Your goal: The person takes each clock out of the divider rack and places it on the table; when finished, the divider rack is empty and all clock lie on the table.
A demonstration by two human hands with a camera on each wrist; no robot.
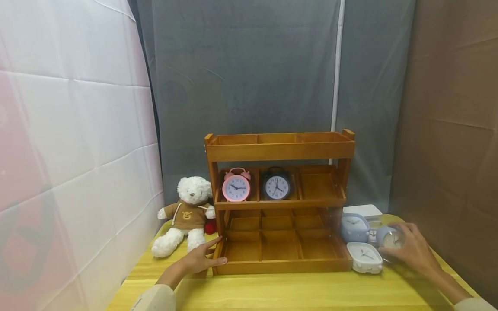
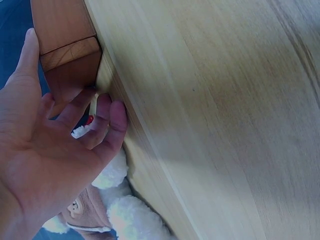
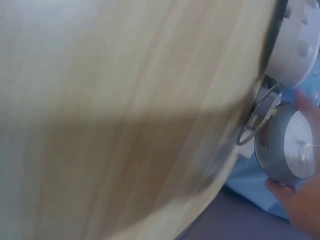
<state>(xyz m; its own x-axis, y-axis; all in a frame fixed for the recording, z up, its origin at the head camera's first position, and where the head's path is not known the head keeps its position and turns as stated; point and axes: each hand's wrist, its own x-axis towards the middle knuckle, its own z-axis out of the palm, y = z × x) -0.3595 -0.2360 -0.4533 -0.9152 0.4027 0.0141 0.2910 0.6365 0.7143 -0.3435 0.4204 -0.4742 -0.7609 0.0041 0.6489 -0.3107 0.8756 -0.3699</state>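
Observation:
My left hand [image 1: 198, 258] holds the lower left corner of a wooden shelf rack [image 1: 280, 266], thumb over the edge and fingers by the outer side. In the left wrist view, the thumb lies along the wood [image 2: 67, 62] and the other fingers bend beside it. At the right, my right hand [image 1: 414, 248] grips a round blue-grey alarm clock [image 1: 391, 237] between thumb and fingers, its dial tilted upward. The right wrist view shows this clock [image 3: 285, 145] with a wire loop. A white square clock [image 1: 365, 258] and a blue square clock [image 1: 355, 228] stand beside it.
On the rack's middle tier sit a pink alarm clock [image 1: 236, 188] and a black alarm clock [image 1: 276, 187]. A white teddy bear [image 1: 188, 216] in a brown hoodie sits left of the rack. Behind the square clocks lies a white box [image 1: 363, 211]. Curtains surround the yellow table [image 1: 272, 291].

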